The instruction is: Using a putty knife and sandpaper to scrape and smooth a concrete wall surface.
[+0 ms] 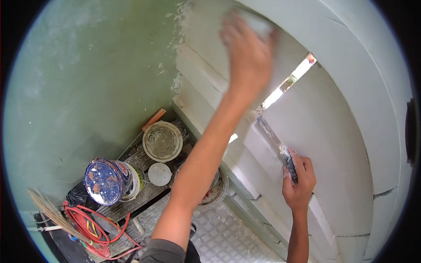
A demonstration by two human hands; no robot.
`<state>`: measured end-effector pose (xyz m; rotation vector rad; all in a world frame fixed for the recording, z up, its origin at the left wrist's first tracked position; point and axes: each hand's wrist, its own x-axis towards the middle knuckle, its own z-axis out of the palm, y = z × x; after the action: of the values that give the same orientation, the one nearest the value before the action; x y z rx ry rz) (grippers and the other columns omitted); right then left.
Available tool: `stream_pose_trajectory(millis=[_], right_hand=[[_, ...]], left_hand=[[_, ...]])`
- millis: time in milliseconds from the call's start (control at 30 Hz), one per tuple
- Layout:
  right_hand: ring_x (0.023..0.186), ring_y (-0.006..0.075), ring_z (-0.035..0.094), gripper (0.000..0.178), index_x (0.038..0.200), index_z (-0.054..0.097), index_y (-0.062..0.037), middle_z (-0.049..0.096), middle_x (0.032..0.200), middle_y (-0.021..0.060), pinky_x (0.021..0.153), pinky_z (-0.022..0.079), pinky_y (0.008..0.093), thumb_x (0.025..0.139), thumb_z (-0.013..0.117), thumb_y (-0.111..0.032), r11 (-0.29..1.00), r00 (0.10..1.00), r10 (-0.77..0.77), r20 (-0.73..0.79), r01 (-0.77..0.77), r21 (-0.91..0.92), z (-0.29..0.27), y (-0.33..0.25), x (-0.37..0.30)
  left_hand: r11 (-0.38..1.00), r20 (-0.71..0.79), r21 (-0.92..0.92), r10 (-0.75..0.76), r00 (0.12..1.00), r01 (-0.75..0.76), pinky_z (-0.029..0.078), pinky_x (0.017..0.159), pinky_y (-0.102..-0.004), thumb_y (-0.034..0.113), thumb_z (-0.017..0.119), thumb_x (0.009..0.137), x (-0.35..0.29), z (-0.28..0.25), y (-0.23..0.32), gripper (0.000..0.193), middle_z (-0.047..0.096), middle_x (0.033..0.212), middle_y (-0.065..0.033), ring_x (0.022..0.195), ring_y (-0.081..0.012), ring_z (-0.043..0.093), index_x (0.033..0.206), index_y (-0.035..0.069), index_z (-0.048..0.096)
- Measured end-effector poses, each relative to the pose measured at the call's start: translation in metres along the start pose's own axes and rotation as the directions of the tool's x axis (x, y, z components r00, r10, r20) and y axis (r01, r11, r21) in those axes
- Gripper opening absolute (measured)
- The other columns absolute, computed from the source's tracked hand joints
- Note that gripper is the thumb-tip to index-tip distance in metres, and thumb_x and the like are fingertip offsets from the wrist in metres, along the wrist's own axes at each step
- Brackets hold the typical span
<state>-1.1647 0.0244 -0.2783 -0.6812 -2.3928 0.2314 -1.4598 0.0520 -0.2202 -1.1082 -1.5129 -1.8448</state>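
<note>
My left hand (247, 48) is up against the upper part of the pale plastered panel (331, 114), its fingers smeared by motion. A pale patch shows between its thumb and fingers, but I cannot make out whether that is something held. Lower and to the right, my right hand (299, 182) is closed round the dark handle of a putty knife (288, 163). The knife's narrow, stained blade points up and left, its tip close to the lower end of a bright slot (289, 81) in the panel.
A green wall (101, 74) stands at the left. Below, on worn boards (151, 221), are a round putty-stained tub (162, 141), a paint-spattered bucket (105, 182), a small white lid (159, 174), a coiled red hose (94, 225) and a straw broom (57, 215). Pale stepped ledges (239, 175) run beside my left arm.
</note>
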Motion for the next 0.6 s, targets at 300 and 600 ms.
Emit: stream_pose_trajectory(millis=[300, 600], right_hand=[[0.077, 0.0254, 0.064, 0.056, 0.132, 0.069, -0.0068, 0.064, 0.097, 0.0146, 0.069, 0.054, 0.0334, 0.078, 0.065, 0.005, 1.000, 1.000, 0.003, -0.013, -0.003, 0.004, 0.002, 0.004, -0.002], [0.078, 0.0262, 0.064, 0.052, 0.131, 0.069, -0.0053, 0.064, 0.097, 0.0150, 0.070, 0.054, 0.0345, 0.080, 0.066, 0.003, 1.000, 1.000, 0.006, -0.012, -0.006, -0.011, 0.002, 0.003, -0.002]], left_hand=[[0.997, -0.011, 0.033, -0.066, 0.998, 0.066, 0.016, 0.119, -0.0665, 0.047, 0.053, 0.105, -0.031, 0.027, 0.024, 0.093, 0.023, 0.151, -0.0499, 0.141, -0.0642, 0.024, 0.149, -0.025, 0.013], [0.991, 0.149, -0.111, -0.058, 0.987, 0.075, 0.012, 0.118, -0.0708, 0.046, 0.056, 0.102, -0.020, 0.013, 0.029, 0.098, 0.014, 0.153, -0.0521, 0.144, -0.0665, 0.013, 0.152, -0.023, 0.008]])
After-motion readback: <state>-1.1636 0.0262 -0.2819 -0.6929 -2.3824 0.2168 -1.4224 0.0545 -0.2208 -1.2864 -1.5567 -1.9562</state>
